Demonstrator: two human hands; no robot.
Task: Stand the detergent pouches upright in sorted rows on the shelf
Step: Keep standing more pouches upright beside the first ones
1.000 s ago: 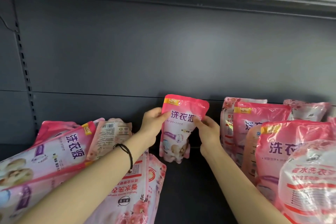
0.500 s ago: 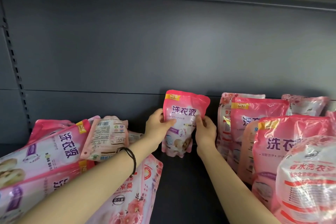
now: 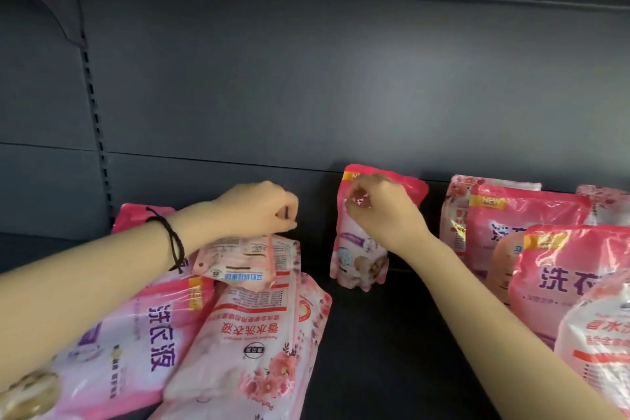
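One glossy pink pouch upright, R hand pinching.

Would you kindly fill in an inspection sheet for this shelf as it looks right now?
Surface: dark shelf, pouches on both sides.
Job's things: standing pouch upright at the back; heap of pouches lying flat on the left; group of pouches on the right, rear ones upright.
Clutter: nothing seen.
Hands: right hand pinches the standing pouch near its top; left hand curled above the heap, grip unclear.
Cables: nothing seen.
Surroundings: grey back panel; slotted rail on the left.
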